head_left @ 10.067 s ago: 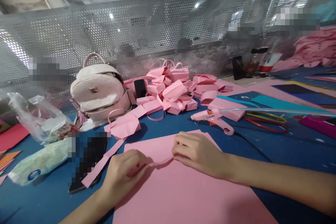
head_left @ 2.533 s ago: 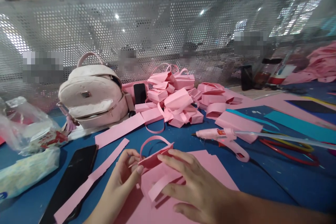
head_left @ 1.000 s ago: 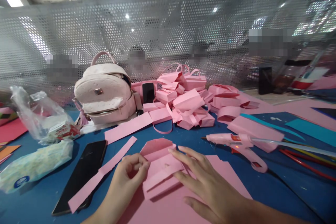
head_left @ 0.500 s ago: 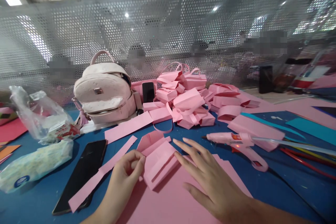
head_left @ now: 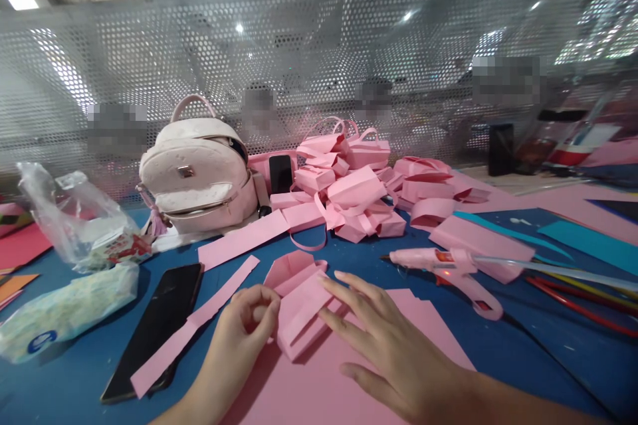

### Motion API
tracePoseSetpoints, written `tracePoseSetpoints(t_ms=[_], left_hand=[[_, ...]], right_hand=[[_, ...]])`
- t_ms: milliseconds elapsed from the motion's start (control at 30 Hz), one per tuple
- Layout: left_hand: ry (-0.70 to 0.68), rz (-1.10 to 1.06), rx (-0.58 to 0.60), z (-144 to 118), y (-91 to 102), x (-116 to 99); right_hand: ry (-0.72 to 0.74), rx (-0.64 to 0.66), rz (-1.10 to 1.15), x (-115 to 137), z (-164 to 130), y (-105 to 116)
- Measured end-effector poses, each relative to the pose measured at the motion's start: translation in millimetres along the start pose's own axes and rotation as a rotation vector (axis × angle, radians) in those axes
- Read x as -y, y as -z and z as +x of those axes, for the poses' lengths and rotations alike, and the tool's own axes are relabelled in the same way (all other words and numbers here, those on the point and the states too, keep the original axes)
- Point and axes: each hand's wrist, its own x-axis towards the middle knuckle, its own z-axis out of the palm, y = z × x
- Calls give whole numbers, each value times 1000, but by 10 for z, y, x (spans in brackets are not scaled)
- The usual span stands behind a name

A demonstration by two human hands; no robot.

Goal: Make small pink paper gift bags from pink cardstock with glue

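Folded piece: a small pink folded paper piece (head_left: 304,302) lies between your two hands, its far flap raised, resting on the far end of the big pink sheet (head_left: 349,385) under your wrists.
Direction: it sits just ahead of your left hand (head_left: 244,329) and just to the left of your right hand's (head_left: 393,352) fingertips; its long axis runs from near-left to far-right, tilted across your view.
Left hand: curled, thumb and forefinger pinched at the piece's near-left edge; whether they actually clamp paper you cannot tell from here.
Right hand: spread flat and holding nothing, the longest fingers (head_left: 343,285) touching or just over the piece's right side.
Nearer hand: both are at it; the left is at the edge, the right across the top.
Table: a blue table (head_left: 523,358), flat, littered with paper offcuts.
Left of your hands: a long pink strip (head_left: 199,322) lying partly over a black phone (head_left: 157,325), then a packet of tissues (head_left: 64,309) and a plastic bag (head_left: 74,219).
Right of your hands: a pink glue gun (head_left: 443,265), apart from the fingers, nozzle pointing left.
Beyond your hands: a heap of finished pink paper bags (head_left: 349,192) and a pale backpack (head_left: 197,169).
Room: a perforated metal screen (head_left: 299,66) closes the far side of the table.
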Motion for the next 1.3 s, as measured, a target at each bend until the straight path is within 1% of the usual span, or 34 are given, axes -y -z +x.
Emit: tracePoseSetpoints(t_ms=[133, 333, 500, 733, 933, 1167, 1300], left_hand=[[-8, 4, -25, -3, -12, -17], [-1, -60, -5, -8, -25, -25], [5, -57, -1, -19, -19, -2], [-22, -32, -12, -20, -13, -23], [-18, 2, -13, -37, -17, -16], [-29, -15, -11, -43, -24, -21], [-47, -8, -30, -46, -24, -23]], right_hand=[[21, -6, -12, 23, 0, -13], [64, -63, -57, 46, 3, -4], [69, -66, -43, 62, 11, 22], [87, -77, -69, 78, 24, 23], [89, -59, -72, 103, 36, 44], [65, 22, -4, 185, 103, 99], [82, 0, 34, 233, 118, 113]])
